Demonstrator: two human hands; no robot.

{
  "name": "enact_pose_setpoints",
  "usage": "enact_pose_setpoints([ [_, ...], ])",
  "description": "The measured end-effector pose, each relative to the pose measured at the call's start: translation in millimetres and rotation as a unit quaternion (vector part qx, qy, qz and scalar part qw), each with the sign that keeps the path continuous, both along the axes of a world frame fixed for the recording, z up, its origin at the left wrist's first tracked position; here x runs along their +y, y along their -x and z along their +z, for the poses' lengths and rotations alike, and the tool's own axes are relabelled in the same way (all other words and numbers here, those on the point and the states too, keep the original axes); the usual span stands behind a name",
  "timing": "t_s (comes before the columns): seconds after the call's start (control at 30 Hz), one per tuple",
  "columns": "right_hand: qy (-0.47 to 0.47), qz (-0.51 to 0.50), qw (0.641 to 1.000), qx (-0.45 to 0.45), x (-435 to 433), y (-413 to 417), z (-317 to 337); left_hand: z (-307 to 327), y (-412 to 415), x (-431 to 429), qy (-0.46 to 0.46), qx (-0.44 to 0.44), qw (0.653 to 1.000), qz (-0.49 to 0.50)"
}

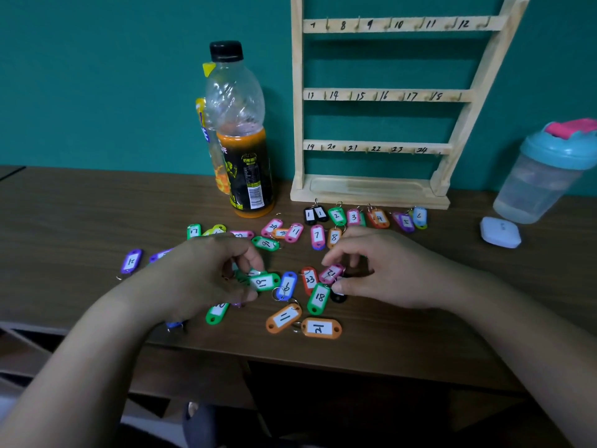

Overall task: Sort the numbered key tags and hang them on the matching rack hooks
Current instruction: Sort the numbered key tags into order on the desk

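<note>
A clear drink bottle point(240, 130) with a black cap is seen near the back edge of the table point(80, 205), just left of the rack point(381, 97). Its lower part is filled with orange drink. A see-through shaker cup point(542, 176) with a blue-green lid and a pink flap is set toward the back right corner. What is inside it cannot be told. A small white case point(500, 232) lies just in front of the cup.

The table is made of brown wood. A blue-green wall point(97, 76) is seen behind it. The rack is made of pale wood and is stood at the back edge, against the wall. Numbers from 7 to 24 are written by hand along three rails, with a small hook point(327, 25) beside each one.

The key tags are all laid on the table. They are small plastic tags in many colors, each with a white label, a written number and a metal ring. Tags 1 to 6 are lined up just in front of the rack, from the black tag marked 1 point(314, 215) to the blue tag marked 6 point(419, 216). Tags 7 and 8 are placed just behind that row. The rest are spread in a loose pile in the middle.

The left hand point(206, 270) is held over the pile with its fingers curled, and the green tag marked 19 point(264, 282) is pinched between finger and thumb. The pink tag marked 21 point(331, 273) is pinched by the right hand point(384, 270), while its other fingers are bent above the table.
</note>
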State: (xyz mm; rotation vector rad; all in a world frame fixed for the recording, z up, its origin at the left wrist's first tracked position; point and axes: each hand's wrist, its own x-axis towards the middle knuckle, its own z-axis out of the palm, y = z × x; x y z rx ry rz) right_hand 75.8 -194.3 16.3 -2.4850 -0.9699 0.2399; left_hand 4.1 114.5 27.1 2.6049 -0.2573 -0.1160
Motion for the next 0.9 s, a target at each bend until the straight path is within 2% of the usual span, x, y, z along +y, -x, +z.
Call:
enact_pose_setpoints([
  [0.3, -0.055, -0.004, 0.998, -0.041, 14.1, 8.8, -9.6, -3.7, -5.3, -1.0, -0.019, -0.040, 0.999, 0.007],
  [0.5, -0.072, 0.004, 0.996, -0.051, 17.2, 12.0, -9.5, 0.0, -5.9, 11.1, 0.057, -0.021, 0.998, 0.031],
  [0.67, -0.084, 0.000, 0.994, -0.075, 25.0, 17.1, -6.6, 0.1, -8.0, 26.6, 0.033, -0.096, 0.990, 0.098],
  [0.9, -0.104, 0.021, 0.990, -0.088, 41.9, 20.5, -9.0, -1.9, -4.2, 39.7, 0.020, -0.086, 0.988, 0.129],
])
